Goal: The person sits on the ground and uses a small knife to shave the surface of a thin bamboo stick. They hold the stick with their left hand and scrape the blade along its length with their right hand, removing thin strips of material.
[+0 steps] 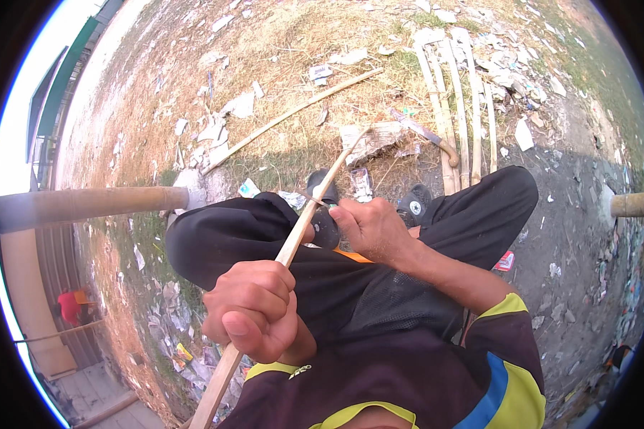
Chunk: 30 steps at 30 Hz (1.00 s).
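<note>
Bamboo strip [293, 239] lower end runs off bottom edge, middle buried in left hand [254, 311] fist. Blade under right hand [372, 229] mostly covered (can't tell what tool). Thick pole [86, 206] cut off at left rim.

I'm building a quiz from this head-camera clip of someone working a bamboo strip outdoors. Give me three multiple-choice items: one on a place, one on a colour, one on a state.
1. Where does the loose bundle of bamboo strips lie?
A) on the ground ahead
B) across the lap
C) against a wall

2. What colour are the trousers?
A) white
B) black
C) red

3. How is the left hand?
A) open flat
B) closed round the bamboo strip
C) empty on the knee

Answers: 1 A, it rests on littered soil beyond the shoes; 2 B, both legs are black; 3 B, fingers wrap it.
</note>
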Each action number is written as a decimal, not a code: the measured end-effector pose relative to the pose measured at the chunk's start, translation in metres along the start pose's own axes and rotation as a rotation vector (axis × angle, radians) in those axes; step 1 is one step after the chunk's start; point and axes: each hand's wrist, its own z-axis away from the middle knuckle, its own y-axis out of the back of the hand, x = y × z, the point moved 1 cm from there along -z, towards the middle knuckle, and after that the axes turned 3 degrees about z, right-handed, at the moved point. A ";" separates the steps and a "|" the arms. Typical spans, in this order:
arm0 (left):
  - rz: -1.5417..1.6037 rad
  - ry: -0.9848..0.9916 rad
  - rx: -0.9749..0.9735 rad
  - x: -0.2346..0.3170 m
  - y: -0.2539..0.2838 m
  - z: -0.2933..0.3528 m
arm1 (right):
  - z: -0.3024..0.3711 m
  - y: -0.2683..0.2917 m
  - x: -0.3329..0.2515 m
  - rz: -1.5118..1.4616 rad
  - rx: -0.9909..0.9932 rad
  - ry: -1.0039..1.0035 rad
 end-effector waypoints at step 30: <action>0.034 0.028 0.069 -0.005 0.013 -0.002 | -0.039 -0.026 0.093 0.434 -0.045 -0.276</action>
